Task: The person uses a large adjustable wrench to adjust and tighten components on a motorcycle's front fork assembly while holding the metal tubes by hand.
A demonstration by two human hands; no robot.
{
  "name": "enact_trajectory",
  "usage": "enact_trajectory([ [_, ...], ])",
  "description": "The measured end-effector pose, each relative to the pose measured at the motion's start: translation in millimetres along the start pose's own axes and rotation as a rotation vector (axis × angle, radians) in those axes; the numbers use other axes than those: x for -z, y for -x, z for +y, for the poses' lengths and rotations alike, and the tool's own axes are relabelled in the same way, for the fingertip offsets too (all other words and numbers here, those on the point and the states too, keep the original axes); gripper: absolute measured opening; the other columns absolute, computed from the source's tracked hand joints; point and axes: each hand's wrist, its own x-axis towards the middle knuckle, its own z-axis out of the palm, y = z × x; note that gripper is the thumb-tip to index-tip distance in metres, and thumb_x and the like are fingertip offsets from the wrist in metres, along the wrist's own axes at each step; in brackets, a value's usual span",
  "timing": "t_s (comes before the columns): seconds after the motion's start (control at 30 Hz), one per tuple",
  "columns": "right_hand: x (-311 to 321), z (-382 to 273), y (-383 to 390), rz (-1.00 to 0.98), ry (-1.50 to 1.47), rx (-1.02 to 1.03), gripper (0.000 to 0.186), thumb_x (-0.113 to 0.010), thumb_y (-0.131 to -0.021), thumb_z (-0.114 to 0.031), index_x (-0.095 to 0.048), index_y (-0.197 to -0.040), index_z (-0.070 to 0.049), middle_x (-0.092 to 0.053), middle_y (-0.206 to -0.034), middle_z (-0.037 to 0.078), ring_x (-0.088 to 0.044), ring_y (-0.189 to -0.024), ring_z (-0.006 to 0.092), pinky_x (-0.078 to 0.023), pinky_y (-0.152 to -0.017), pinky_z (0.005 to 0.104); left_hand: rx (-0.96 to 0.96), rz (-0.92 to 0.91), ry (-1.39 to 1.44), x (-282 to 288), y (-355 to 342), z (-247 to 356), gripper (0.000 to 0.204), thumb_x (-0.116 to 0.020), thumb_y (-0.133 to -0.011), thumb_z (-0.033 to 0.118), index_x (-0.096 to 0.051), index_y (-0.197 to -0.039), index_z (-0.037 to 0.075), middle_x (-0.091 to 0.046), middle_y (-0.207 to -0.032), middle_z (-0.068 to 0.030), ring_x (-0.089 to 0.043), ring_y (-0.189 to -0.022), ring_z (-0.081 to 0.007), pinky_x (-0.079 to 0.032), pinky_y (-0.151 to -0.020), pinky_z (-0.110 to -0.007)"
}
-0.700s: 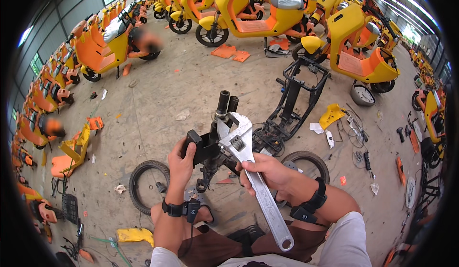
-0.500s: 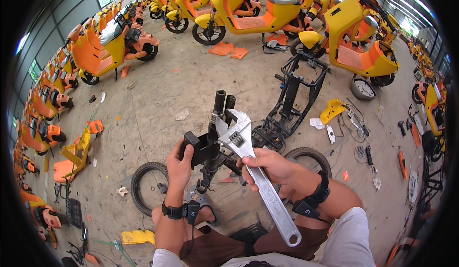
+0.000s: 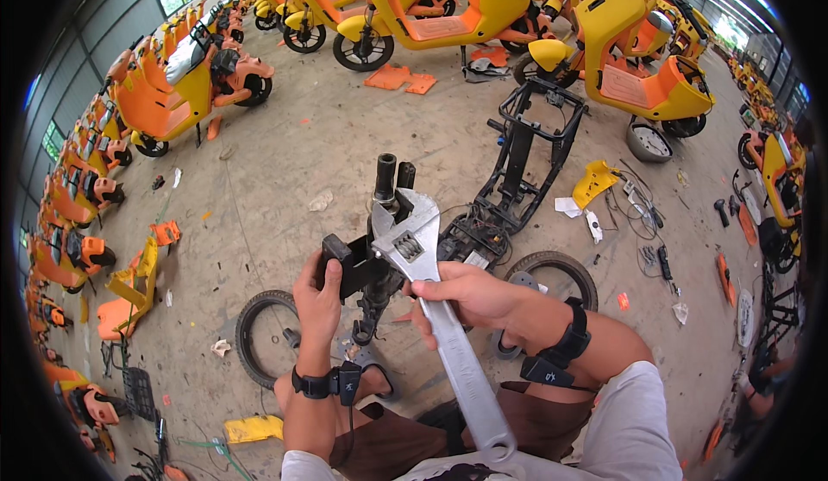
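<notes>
A black fork and steering-stem assembly [image 3: 377, 248] stands upright in front of me. My left hand [image 3: 317, 298] grips its black crown block on the left side. My right hand [image 3: 461, 296] is closed around the shaft of a big silver adjustable wrench [image 3: 431, 309]. The wrench jaws sit against the black stem near its top, and its long handle slants down to the right toward my lap. Both wrists wear black bands.
A stripped black scooter frame [image 3: 517, 166] lies on the concrete beyond the fork. Two loose wheels [image 3: 259, 334] [image 3: 556, 274] lie by my knees. Yellow and orange scooters [image 3: 414, 7] line the back and left, with loose panels [image 3: 595, 184] and small parts scattered right.
The view has shifted slightly and the wrench handle has swung a little lower toward my lap. Both hands keep their grips on the fork and wrench.
</notes>
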Motion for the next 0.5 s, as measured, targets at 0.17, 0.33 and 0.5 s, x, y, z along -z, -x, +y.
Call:
enact_trajectory([
  [0.17, -39.1, 11.7, -15.8, 0.009, -0.145, 0.074, 0.023, -0.048, -0.097, -0.021, -0.045, -0.109, -0.002, -0.063, -0.085, 0.016, -0.065, -0.079, 0.0315, -0.052, -0.072, 0.0405, -0.039, 0.016, 0.026, -4.8, 0.3, -3.0, 0.049, -0.063, -0.091, 0.031, -0.054, -0.117, -0.009, -0.064, -0.099, -0.0102, -0.057, -0.090, -0.0137, -0.046, -0.080, -0.027],
  [0.33, -89.2, 24.2, -55.2, 0.136, -0.314, 0.235, 0.014, -0.043, -0.099, -0.019, -0.045, -0.104, -0.006, -0.060, -0.092, 0.009, -0.064, -0.091, 0.0236, -0.053, -0.079, 0.0356, -0.045, -0.103, -0.008, 6.7, -17.6, -42.4, 0.051, -0.062, -0.090, 0.033, -0.052, -0.122, -0.006, -0.065, -0.096, -0.0120, -0.060, -0.086, -0.0150, -0.049, -0.079, -0.029],
  [0.5, -105.2, 19.6, -81.8, -0.030, -0.398, 0.377, 0.017, -0.042, -0.099, -0.020, -0.048, -0.107, -0.006, -0.060, -0.101, 0.012, -0.063, -0.097, 0.0262, -0.049, -0.087, 0.0377, 0.145, 0.202, 0.053, -0.1, -28.1, -142.1, 0.046, -0.041, -0.098, 0.029, -0.041, -0.132, 0.000, -0.051, -0.124, -0.0151, -0.047, -0.115, -0.0231, -0.042, -0.096, -0.033],
])
